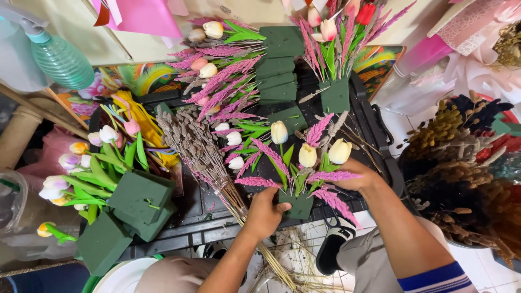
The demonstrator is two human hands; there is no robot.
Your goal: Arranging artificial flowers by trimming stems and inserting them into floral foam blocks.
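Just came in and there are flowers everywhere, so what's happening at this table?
A person is working on a small flower arrangement. The left hand grips a green foam block that has cream tulips and pink feathery stems stuck in it. The right hand reaches in among those stems. More foam blocks, a dried lavender bundle and another arrangement lie on the black tray.

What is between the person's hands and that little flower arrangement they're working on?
Nothing visible. The left hand grips the green foam block directly, and the right hand reaches in among its pink plume stems and yellow tulips.
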